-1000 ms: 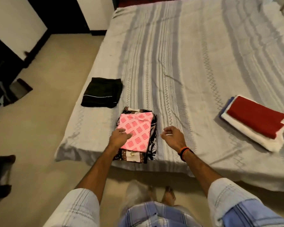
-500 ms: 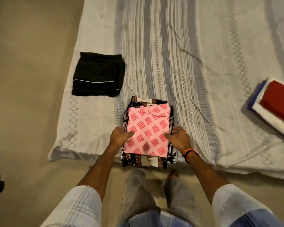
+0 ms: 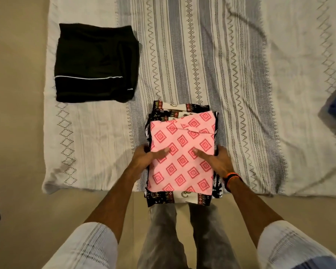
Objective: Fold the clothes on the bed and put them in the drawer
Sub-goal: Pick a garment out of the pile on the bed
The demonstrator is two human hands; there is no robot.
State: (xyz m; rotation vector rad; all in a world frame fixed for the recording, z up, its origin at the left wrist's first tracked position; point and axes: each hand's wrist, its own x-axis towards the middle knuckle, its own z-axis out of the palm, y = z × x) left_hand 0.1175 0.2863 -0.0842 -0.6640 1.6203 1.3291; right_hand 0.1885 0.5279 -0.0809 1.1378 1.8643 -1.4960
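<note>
The left hand [image 3: 144, 159] and right hand [image 3: 219, 162] are clamping the sides of a folded pink diamond-print garment [image 3: 182, 152] stacked on a folded black-and-cream printed garment [image 3: 179, 108], thumbs pressing on top, probably lifting both together. The stack is overhanging the white striped bedspread [image 3: 202, 55]'s near edge, its long axis running away from the person.

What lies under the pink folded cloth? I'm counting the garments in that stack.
Under the pink cloth a folded black-and-cream printed garment shows along its edges. Whether more lies beneath is covered. Left hand and right hand grip the stack's sides.
</note>
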